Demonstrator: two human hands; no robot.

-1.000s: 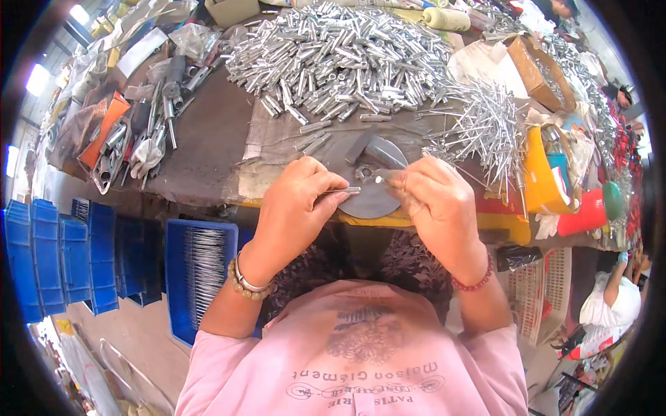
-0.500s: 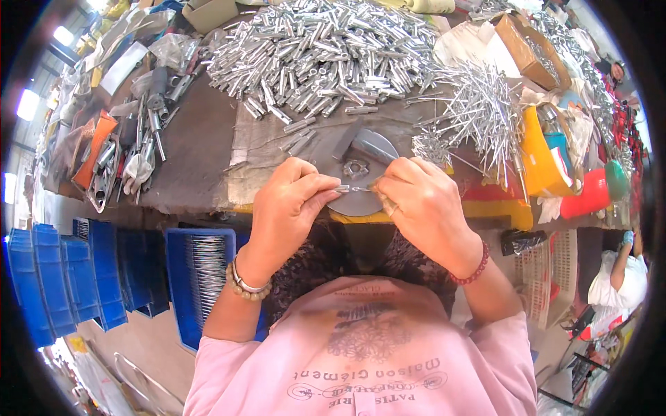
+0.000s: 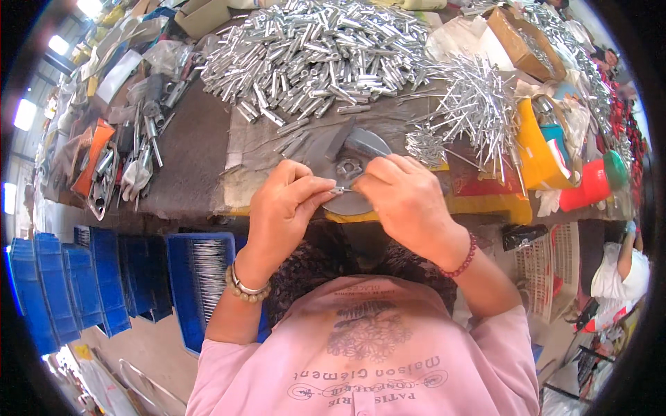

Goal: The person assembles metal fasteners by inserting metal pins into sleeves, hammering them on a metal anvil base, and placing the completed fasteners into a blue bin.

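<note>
In front of my body, my left hand (image 3: 281, 208) pinches a short silver metal tube (image 3: 338, 190) between thumb and fingertips. Close beside it, my right hand (image 3: 411, 201) has its thumb and fingers pressed together at the tube's right end. A thin rod was in those fingers half a second ago; what they hold now is mostly hidden. Both hands are over a grey round plate (image 3: 350, 204) at the table's front edge, with a dark metal fixture on it. Beyond lies a big heap of silver tubes (image 3: 319, 55). Thin metal rods (image 3: 479, 111) are piled to the right.
Small metal pieces (image 3: 424, 147) lie by the rods. At right stand a yellow container (image 3: 544, 163) and a red cup (image 3: 583, 193); tools (image 3: 142, 139) clutter the left. Below the table edge are blue bins (image 3: 198, 284). Another person (image 3: 617, 274) is at far right.
My right hand has moved left toward my left hand, so the thin rod between them no longer shows. My left hand keeps its pinch on the tube.
</note>
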